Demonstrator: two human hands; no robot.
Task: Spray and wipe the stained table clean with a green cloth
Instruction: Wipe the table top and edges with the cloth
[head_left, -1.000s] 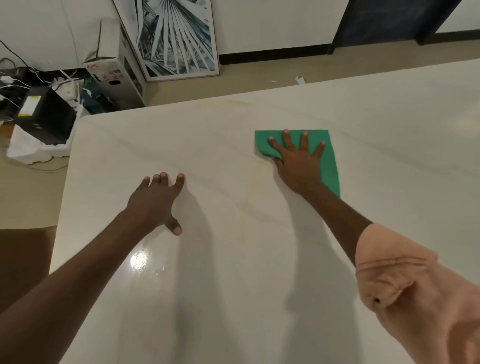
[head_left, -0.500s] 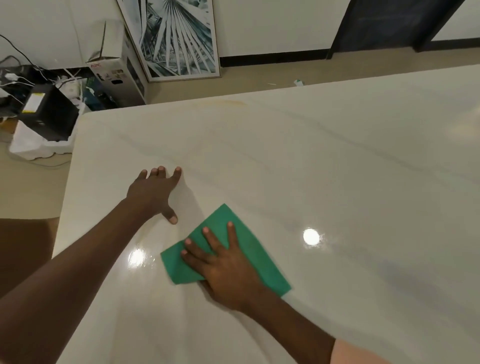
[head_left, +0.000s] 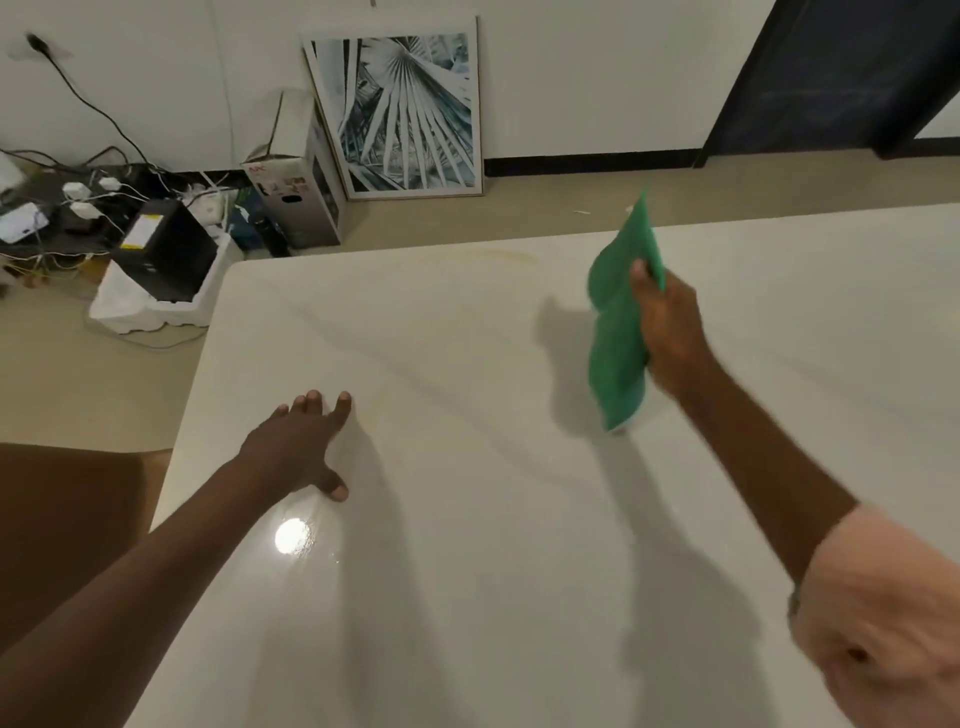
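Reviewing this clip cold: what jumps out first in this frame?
The bright green cloth, gripped in the right hand and lifted, blurred, above the glossy white marble-look table. The left hand rests flat near the table's left edge, beside faint yellowish staining.

Desk (head_left: 519, 571): glossy pale stone-look top with faint yellowish streaks toward 12 o'clock, left hand (head_left: 296, 447) resting flat on it at 9 o'clock, green cloth (head_left: 618, 332) bottom edge touching at 2 o'clock.
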